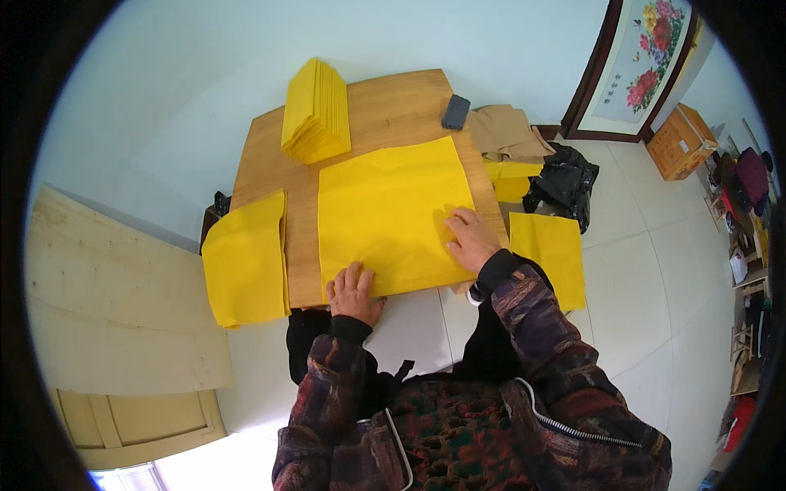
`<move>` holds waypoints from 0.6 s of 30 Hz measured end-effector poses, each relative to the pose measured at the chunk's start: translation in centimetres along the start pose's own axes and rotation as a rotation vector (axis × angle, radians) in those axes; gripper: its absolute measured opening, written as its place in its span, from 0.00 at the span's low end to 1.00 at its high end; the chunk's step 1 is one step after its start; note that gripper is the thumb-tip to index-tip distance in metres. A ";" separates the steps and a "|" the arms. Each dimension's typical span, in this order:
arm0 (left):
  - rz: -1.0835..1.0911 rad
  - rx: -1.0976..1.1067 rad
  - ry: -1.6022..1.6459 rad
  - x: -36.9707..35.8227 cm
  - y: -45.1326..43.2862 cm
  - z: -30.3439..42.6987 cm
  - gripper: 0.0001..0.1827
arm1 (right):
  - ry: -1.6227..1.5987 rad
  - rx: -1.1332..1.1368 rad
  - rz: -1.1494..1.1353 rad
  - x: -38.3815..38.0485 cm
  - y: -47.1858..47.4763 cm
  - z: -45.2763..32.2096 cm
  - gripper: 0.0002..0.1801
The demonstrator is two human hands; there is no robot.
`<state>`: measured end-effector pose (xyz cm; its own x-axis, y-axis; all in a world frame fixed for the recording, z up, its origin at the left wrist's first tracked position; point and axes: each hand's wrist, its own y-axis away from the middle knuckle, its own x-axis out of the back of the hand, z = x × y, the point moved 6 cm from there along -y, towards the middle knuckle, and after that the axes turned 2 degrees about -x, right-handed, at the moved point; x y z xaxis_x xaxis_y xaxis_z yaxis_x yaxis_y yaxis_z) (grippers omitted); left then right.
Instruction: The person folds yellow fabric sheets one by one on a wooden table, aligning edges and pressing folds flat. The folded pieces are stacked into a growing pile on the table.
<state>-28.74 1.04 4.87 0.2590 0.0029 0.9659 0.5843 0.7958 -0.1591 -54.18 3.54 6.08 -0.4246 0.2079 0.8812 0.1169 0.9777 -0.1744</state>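
Note:
A flat yellow sheet of fabric or paper (393,215) lies spread over the front middle of the wooden table (393,113). My left hand (355,293) rests at its front left corner, fingers on the sheet and thumb beyond the table's front edge. Toward the right edge of the same sheet, my right hand (471,238) lies with slightly curled, parted fingers. Neither hand visibly grips anything. Left of the sheet, more yellow sheets (249,264) hang past the table's left side. A folded yellow stack (316,116) stands at the back left.
A dark phone-like block (456,112) lies at the back right edge. Right of the table are brown material (506,130) atop yellow stacks, another yellow sheet (546,258) and a black plastic bag (568,181). A plywood board (123,294) stands left. A cardboard box (681,144) sits farther right.

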 end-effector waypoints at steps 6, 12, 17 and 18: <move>0.105 -0.042 -0.023 0.3 0.7 0.1 0.28 | -0.036 0.071 -0.003 1.5 3.4 -0.6 0.27; 0.086 -0.038 -0.036 -0.2 1.0 0.0 0.26 | 0.015 0.106 -0.158 1.5 6.7 -1.5 0.39; 0.127 -0.054 -0.057 -0.2 1.3 -0.1 0.25 | 0.108 0.094 -0.242 1.5 7.2 -1.5 0.43; 0.128 -0.055 -0.058 -0.4 1.4 -0.1 0.24 | 0.121 0.101 -0.246 1.5 7.2 -1.5 0.43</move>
<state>-27.92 2.12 4.28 0.2908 0.1385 0.9467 0.5912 0.7520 -0.2916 -52.61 10.86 6.84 -0.3178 -0.0345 0.9475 -0.0683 0.9976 0.0134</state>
